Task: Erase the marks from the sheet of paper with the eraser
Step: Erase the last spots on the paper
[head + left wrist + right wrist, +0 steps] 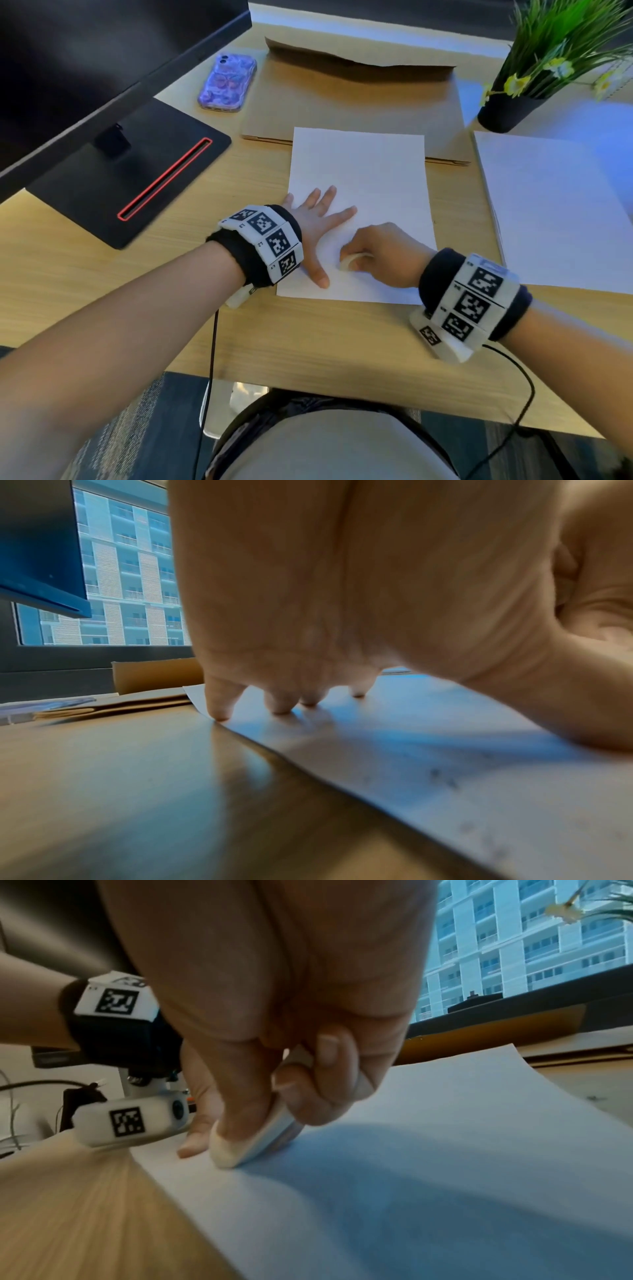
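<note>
One right hand (385,253) pinches rounded white eraser (349,262) on smooth paper (363,178).

Left hand (342,588) fingers (221,704) press sheet (445,777).

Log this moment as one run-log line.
left hand: flat, pressing white paper sheet | right hand: grip on white eraser, touching sheet

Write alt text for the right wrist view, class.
A right hand pinches a white eraser and presses its tip onto a sheet of paper on a wooden desk. The left hand's thumb holds the sheet beside it.
</note>
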`<state>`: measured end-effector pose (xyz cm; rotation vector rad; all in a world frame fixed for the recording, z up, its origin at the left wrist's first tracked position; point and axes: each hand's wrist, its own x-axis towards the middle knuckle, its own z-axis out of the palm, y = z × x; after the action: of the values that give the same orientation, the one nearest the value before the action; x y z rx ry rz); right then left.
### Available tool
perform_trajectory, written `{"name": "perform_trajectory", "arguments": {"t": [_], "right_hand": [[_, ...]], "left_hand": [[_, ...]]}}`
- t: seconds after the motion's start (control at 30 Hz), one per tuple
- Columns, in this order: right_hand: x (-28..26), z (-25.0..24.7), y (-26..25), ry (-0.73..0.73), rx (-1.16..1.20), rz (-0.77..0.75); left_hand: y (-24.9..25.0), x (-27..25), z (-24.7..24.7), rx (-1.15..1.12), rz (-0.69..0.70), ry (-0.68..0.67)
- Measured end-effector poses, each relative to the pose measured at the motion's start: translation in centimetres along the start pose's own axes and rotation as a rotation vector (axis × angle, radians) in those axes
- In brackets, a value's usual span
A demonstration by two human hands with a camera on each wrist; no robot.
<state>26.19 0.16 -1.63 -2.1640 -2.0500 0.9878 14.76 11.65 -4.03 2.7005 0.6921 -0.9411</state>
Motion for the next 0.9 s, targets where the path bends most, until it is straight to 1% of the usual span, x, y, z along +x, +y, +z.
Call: {"name": "perform_trajectory", "arguments": {"t": [0.07, 0.1, 0.13, 0.23, 0.27, 0.3, 0.4, 0.43, 0.47, 0.57, 0.6, 0.63, 0.77, 0.8, 0.83, 0.9], "right_hand": [[-1.1, 0.1, 0.4, -0.099, -0.029, -0.019], [-1.1, -0.1, 0.3, -0.118, -0.036, -0.017], [-0.7, -0.4, 0.2, -0.097, -0.025, -0.016], [1.0, -0.5, -0.2, 0.07, 0.066, -0.035], [1.1, -0.3, -0.1, 0.076, 0.055, -0.045], [0.7, -0.1, 0.2, 0.047, 0.019, -0.055], [-1.1, 0.3, 1.3, -0.126, -0.062, -0.087], [-1.1, 0.1, 1.3, -0.145, -0.064, -0.094], [-0.8, -0.1, 1.1, -0.128, -0.054, -0.093], [1.0, -0.2, 0.6, 0.047, 0.016, -0.072], [1.1, -0.1, 0.6, 0.07, 0.01, -0.071], [0.8, 0.0, 0.8, 0.057, -0.005, -0.075], [-1.2, 0.2, 1.9, -0.143, -0.056, -0.079], [-0.9, -0.1, 1.7, -0.14, -0.065, -0.076], [-0.2, -0.3, 1.4, -0.095, -0.049, -0.072], [1.3, -0.6, 0.7, 0.045, -0.009, -0.067]], "left_hand": [[0.0, 0.0, 0.1, -0.006, -0.001, -0.005], [0.0, -0.1, 0.1, -0.009, -0.001, -0.005], [0.0, -0.1, 0.1, -0.008, 0.0, -0.004], [0.0, 0.0, 0.0, -0.017, 0.002, -0.007], [0.0, 0.0, 0.0, -0.017, 0.002, -0.006], [0.0, 0.0, 0.0, -0.009, 0.002, -0.002], [0.1, 0.0, 0.2, 0.009, 0.0, 0.006], [0.1, 0.0, 0.3, 0.012, -0.002, 0.01], [0.0, 0.0, 0.3, 0.016, -0.002, 0.012], [-0.1, -0.1, 0.2, 0.008, 0.003, 0.012], [0.0, -0.1, 0.2, 0.004, 0.004, 0.015], [0.0, -0.1, 0.1, 0.008, 0.006, 0.018], [0.1, -0.1, 0.2, 0.006, -0.007, 0.012], [0.1, -0.2, 0.2, 0.007, -0.008, 0.013], [0.2, -0.2, 0.2, 0.009, -0.007, 0.015], [0.2, -0.2, 0.1, -0.001, -0.007, 0.018]]}}
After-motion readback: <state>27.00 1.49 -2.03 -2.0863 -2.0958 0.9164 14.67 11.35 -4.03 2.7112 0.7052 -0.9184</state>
